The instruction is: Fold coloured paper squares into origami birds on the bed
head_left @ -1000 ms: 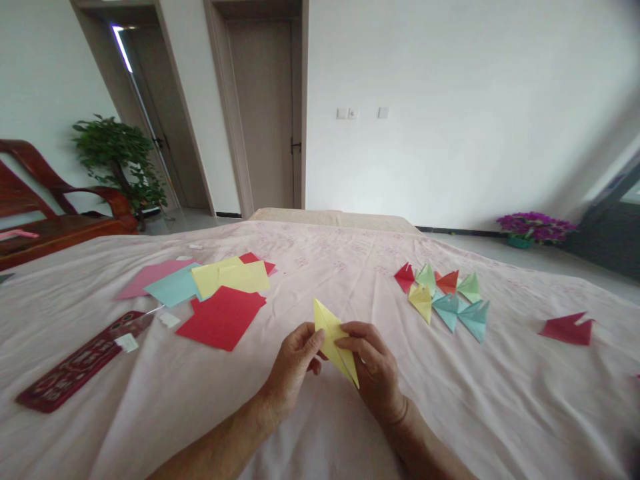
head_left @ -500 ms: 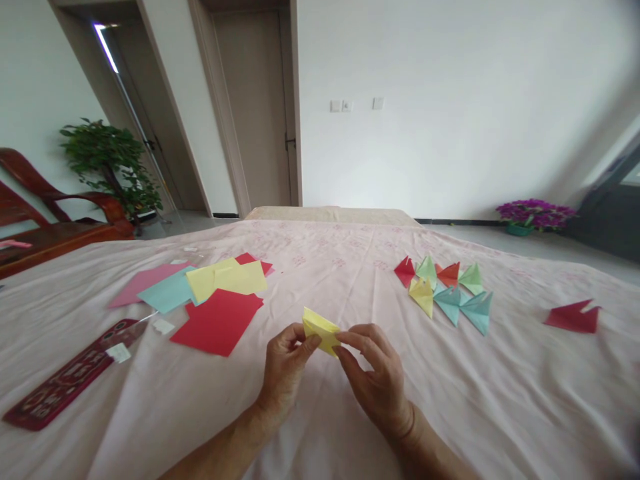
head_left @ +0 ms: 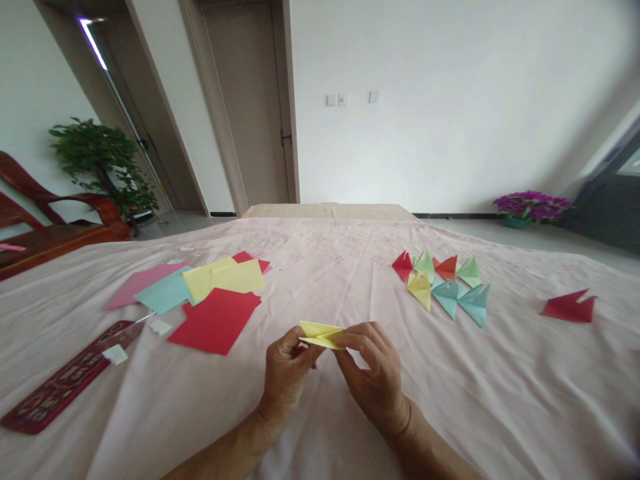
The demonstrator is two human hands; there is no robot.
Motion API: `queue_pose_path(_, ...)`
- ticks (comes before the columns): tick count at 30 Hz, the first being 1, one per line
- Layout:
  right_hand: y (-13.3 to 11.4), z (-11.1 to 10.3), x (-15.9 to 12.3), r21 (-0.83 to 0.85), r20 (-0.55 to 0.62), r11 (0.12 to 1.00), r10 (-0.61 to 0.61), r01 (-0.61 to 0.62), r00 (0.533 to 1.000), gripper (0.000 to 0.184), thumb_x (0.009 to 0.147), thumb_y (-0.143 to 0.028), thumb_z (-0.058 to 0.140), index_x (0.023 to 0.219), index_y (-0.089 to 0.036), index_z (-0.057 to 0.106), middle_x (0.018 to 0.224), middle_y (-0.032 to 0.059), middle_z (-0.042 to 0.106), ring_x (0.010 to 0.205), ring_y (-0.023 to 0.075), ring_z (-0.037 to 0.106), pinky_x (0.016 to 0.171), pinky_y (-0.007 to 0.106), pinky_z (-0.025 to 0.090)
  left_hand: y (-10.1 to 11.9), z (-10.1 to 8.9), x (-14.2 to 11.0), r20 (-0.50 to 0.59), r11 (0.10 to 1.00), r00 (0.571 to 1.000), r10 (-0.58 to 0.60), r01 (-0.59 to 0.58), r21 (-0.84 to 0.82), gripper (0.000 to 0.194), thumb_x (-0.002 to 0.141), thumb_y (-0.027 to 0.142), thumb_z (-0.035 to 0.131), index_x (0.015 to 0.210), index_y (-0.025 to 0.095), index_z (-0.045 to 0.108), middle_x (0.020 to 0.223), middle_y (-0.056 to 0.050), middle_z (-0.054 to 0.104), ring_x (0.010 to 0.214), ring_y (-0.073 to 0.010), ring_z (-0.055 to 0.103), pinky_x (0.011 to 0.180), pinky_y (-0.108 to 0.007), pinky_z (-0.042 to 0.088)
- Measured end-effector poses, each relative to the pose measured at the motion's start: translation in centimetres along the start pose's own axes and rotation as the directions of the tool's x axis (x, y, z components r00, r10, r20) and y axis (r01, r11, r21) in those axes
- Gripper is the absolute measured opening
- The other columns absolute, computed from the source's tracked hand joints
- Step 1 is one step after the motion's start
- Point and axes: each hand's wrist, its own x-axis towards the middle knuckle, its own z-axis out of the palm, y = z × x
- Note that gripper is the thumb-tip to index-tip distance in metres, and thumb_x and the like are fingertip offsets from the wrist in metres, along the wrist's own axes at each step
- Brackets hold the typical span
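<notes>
Between my hands, above the near middle of the cloth, is a small folded yellow paper (head_left: 321, 333) with its layers slightly apart. My left hand (head_left: 287, 369) pinches its left end between thumb and fingers. At the right end, the thumb and fingertips of my right hand (head_left: 376, 373) grip the paper. Farther off to the right lie several folded paper pieces, among them a yellow one (head_left: 420, 291), a blue one (head_left: 474, 305) and a red one (head_left: 403, 266). A dark red folded piece (head_left: 569, 307) lies apart at the far right.
Left of my hands are red paper sheets (head_left: 216, 323), yellow sheets (head_left: 240, 276), a blue sheet (head_left: 165, 291) and a pink sheet (head_left: 131, 287). A dark red phone or phone case (head_left: 65, 383) with white scraps lies nearer me. A wrinkled pink cloth (head_left: 320, 260) covers the surface.
The yellow paper has been tilted between my hands, so its edge and opened layers now face me. Both hands keep their grip. The whole view has shifted slightly.
</notes>
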Motion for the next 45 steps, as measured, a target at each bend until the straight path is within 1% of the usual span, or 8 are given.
queue_pose_path(6,0.2,0.2,-0.1,-0.064,0.019,0.998,0.028,-0.026,0.999,0.019,0.08,-0.007,0.061,0.089,-0.023,0.064,0.078,0.0024,0.063,0.072,0.0173,0.057,0.066,0.032,0.043,-0.1,0.1,-0.3,0.002,0.997,1.0,0.03,-0.03,0.073,0.022,0.066,0.032,0.079,0.072,0.014,0.067,0.056,0.004,0.057,0.048,-0.0074,0.051,0.047,-0.017,0.042)
queue_pose_path(11,0.2,0.5,0.0,0.084,0.04,0.977,0.195,-0.198,0.98,0.011,0.083,-0.013,0.058,0.083,-0.022,0.063,0.076,0.0014,0.061,0.072,0.0162,0.056,0.066,0.03,0.044,0.4,0.0,-0.3,0.171,0.998,0.983,0.068,-0.069,-0.003,0.027,0.082,0.04,0.064,0.083,0.014,0.068,0.07,-0.001,0.063,0.055,-0.0104,0.055,0.053,-0.021,0.048)
queue_pose_path(14,0.4,0.5,0.1,0.16,0.085,0.925,0.336,-0.346,0.938,0.009,0.086,-0.022,0.058,0.078,-0.021,0.063,0.073,-0.0002,0.06,0.07,0.0153,0.055,0.065,0.028,0.043,0.7,-0.2,-0.4,0.21,0.988,0.966,0.151,-0.144,-0.048,0.034,0.09,0.041,0.051,0.082,0.013,0.068,0.076,-0.004,0.063,0.058,-0.0115,0.056,0.053,-0.023,0.049)
queue_pose_path(18,0.7,0.5,0.2,0.237,0.157,0.812,0.509,-0.532,0.846,0.018,0.086,-0.035,0.059,0.076,-0.02,0.063,0.069,-0.0017,0.058,0.065,0.0138,0.051,0.062,0.026,0.039,0.7,-0.3,-0.5,0.203,0.989,0.969,0.137,-0.144,0.021,0.026,0.087,0.035,0.058,0.098,0.014,0.069,0.078,-0.003,0.065,0.06,-0.0114,0.056,0.055,-0.022,0.05)
queue_pose_path(22,1.1,0.7,-0.1,0.308,0.208,0.715,0.593,-0.627,0.778,0.024,0.083,-0.04,0.062,0.075,-0.018,0.063,0.066,-0.0017,0.056,0.062,0.0135,0.048,0.06,0.026,0.038,0.3,-0.4,-0.5,0.175,0.988,0.979,0.102,-0.12,0.095,0.026,0.085,0.032,0.062,0.103,0.015,0.07,0.083,-0.004,0.069,0.06,-0.0109,0.058,0.058,-0.022,0.052)
queue_pose_path(27,1.6,1.3,-0.8,0.428,0.289,0.593,0.625,-0.682,0.725,0.024,0.084,-0.041,0.062,0.078,-0.018,0.062,0.066,-0.001,0.057,0.062,0.0133,0.048,0.059,0.025,0.039,0.1,-0.3,-0.5,0.182,0.984,0.975,0.124,-0.144,0.103,0.027,0.089,0.032,0.057,0.104,0.015,0.071,0.089,-0.007,0.072,0.07,-0.0149,0.064,0.06,-0.023,0.054)
queue_pose_path(36,1.7,1.6,-1.3,0.473,0.301,0.535,0.649,-0.7,0.699,0.024,0.082,-0.041,0.065,0.08,-0.017,0.062,0.068,-0.001,0.059,0.061,0.0122,0.049,0.061,0.025,0.04,0.7,-0.2,-0.5,0.166,0.969,0.969,0.183,-0.206,0.133,0.022,0.082,0.028,0.066,0.1,0.017,0.07,0.093,-0.007,0.072,0.078,-0.0165,0.067,0.072,-0.025,0.055)
queue_pose_path(45,1.5,1.8,-1.1,0.544,0.345,0.457,0.642,-0.703,0.684,0.023,0.082,-0.04,0.066,0.078,-0.018,0.06,0.065,-0.0024,0.058,0.058,0.0107,0.049,0.057,0.023,0.04,0.3,0.0,-0.2,0.146,0.998,0.988,0.051,-0.054,0.015,0.026,0.077,0.033,0.071,0.095,0.015,0.071,0.088,-0.006,0.072,0.07,-0.0158,0.066,0.065,-0.025,0.056)
